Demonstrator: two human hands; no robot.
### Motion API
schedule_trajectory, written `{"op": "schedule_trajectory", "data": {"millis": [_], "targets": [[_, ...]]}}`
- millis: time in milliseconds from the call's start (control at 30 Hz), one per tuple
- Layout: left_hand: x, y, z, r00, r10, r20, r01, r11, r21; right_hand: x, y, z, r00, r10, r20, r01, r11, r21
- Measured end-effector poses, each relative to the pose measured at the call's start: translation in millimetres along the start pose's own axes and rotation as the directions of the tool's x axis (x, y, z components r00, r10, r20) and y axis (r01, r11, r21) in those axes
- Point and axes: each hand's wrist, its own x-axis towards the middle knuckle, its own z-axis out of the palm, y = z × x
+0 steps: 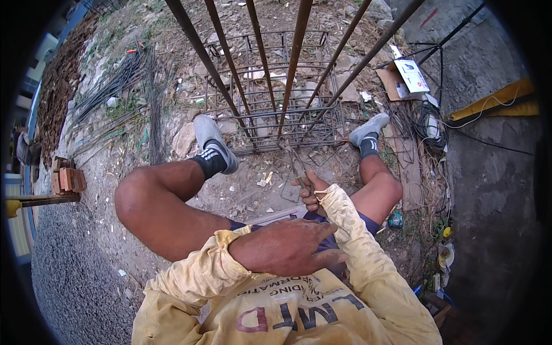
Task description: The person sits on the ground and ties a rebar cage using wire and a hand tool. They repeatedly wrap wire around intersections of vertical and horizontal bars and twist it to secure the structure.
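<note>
My right hand [312,189] is closed around the handles of metal pincers [296,166]. The pincers' jaws reach up to the near lower edge of a steel rebar cage [263,142], by the foot of an upright bar. Across my lap lies my left hand [284,248], its back towards me and two fingers pointing right. A thin wire [343,235] shows close to those fingertips; whether they pinch it is unclear. The cage stands between my feet. Several long rusty reinforcing bars [295,56] rise from it towards the top of the view.
Bundled rods [114,86] lie on stony ground at left, near stacked bricks [67,179] and gravel [73,263]. At right are an opened cardboard box [409,77], coiled black cable [431,125], a wooden board [407,177] and a teal tape measure [395,220].
</note>
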Motion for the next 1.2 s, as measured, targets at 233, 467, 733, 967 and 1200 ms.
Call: {"op": "schedule_trajectory", "data": {"millis": [233,467,733,967,1200], "targets": [[30.6,-103.2,-16.4,0.781,-0.347,-0.52,0.25,0.935,-0.25,-6.8,4.5,9.8,0.982,-0.073,0.172,0.049,0.989,0.136],[126.8,-177.5,8.9,0.756,-0.636,-0.154,0.183,0.432,-0.883,7.9,-3.6,19.2,0.931,-0.053,-0.362,-0.036,0.971,-0.235],[205.0,-206.3,24.3,0.772,-0.598,-0.215,-0.196,0.098,-0.976,0.1,-4.4,12.5,0.977,0.15,0.155,-0.179,0.964,0.196],[258.4,-263.4,53.5,0.558,-0.571,-0.602,-0.052,0.7,-0.712,16.0,0.1,-19.1,0.807,-0.489,-0.332,0.007,0.571,-0.821],[212.8,-189.0,24.5,0.622,-0.72,-0.307,-0.128,0.293,-0.948,-4.7,20.4,19.5,0.605,-0.761,-0.232,-0.119,0.202,-0.972]]}}
